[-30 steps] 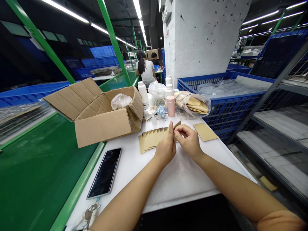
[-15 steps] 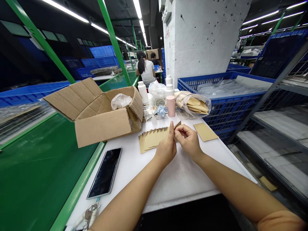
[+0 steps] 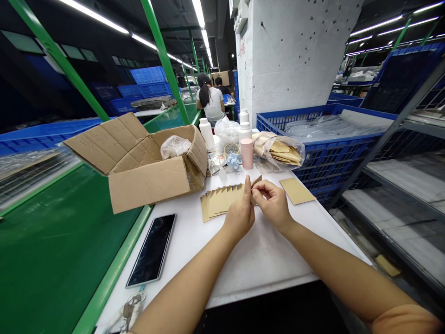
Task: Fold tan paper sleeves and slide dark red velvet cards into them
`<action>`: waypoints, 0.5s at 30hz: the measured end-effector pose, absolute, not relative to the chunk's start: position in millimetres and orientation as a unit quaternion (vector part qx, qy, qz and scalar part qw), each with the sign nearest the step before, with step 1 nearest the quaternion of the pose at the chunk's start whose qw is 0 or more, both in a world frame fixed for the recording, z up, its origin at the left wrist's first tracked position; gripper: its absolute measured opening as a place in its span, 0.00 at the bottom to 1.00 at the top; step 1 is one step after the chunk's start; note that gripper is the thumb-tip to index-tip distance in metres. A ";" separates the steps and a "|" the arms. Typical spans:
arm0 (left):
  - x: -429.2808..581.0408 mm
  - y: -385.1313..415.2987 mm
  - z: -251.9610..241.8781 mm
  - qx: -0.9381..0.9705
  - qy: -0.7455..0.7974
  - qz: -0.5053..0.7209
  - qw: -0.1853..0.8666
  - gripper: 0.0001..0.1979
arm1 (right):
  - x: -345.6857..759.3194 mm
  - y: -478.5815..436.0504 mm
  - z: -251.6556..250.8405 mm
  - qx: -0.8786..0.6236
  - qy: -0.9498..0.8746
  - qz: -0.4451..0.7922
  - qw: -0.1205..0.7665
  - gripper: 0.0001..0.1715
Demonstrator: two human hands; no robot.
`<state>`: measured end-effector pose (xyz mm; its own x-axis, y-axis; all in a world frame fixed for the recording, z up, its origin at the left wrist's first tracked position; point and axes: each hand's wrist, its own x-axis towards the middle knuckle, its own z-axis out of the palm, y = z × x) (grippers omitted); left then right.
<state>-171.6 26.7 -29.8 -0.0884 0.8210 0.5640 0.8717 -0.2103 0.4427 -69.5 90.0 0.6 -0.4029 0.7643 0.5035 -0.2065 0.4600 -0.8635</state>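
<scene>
Between my two hands, above the white table [image 3: 257,260], a small brown paper envelope [image 3: 256,182] stands on edge, mostly hidden by my fingers. My left hand [image 3: 241,211] is closed on it, thumb pointing up along its side. With thumb and forefinger together, my right hand [image 3: 273,202] pinches its near edge. Just beyond my left hand lies a fanned row of brown envelopes [image 3: 219,202], overlapping one another. Another brown envelope [image 3: 298,190] rests flat to the right of my right hand.
An open cardboard box [image 3: 149,176] stands at the left. Behind my hands are a pink bottle [image 3: 247,154], white bottles [image 3: 206,132] and a plastic bag of envelopes [image 3: 280,150]. A phone [image 3: 152,250] lies front left. Blue crate [image 3: 313,157] borders the right; a co-worker [image 3: 211,98] sits ahead.
My hands and the envelope between them have stayed in practically the same place. In the background, a second person's head has shifted slightly.
</scene>
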 end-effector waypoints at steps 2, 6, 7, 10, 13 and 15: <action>-171.5 26.8 -29.9 -0.675 -0.626 -0.388 0.035 0.36 | -69.2 89.9 1.4 -0.203 -0.689 0.477 0.506 0.05; -171.7 27.0 -30.5 -0.676 -0.624 -0.389 0.037 0.36 | -68.9 89.9 2.4 -0.201 -0.690 0.479 0.504 0.05; -171.8 27.0 -30.8 -0.677 -0.624 -0.389 0.036 0.36 | -68.9 89.9 2.3 -0.200 -0.690 0.480 0.504 0.05; -171.8 27.0 -31.6 -0.677 -0.624 -0.388 0.031 0.36 | -69.1 90.1 1.6 -0.202 -0.688 0.485 0.501 0.05; -170.7 26.3 -31.1 -0.674 -0.629 -0.386 0.023 0.35 | -69.3 90.1 0.7 -0.216 -0.692 0.477 0.497 0.04; -169.4 25.4 -29.8 -0.668 -0.632 -0.392 0.006 0.34 | -69.3 90.0 0.5 -0.227 -0.695 0.469 0.496 0.04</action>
<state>-169.4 25.4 -29.8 -0.1068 0.8401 0.5318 0.8495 -0.2008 0.4878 -69.3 90.0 0.5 -0.4055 0.7803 0.4762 -0.1510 0.4566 -0.8768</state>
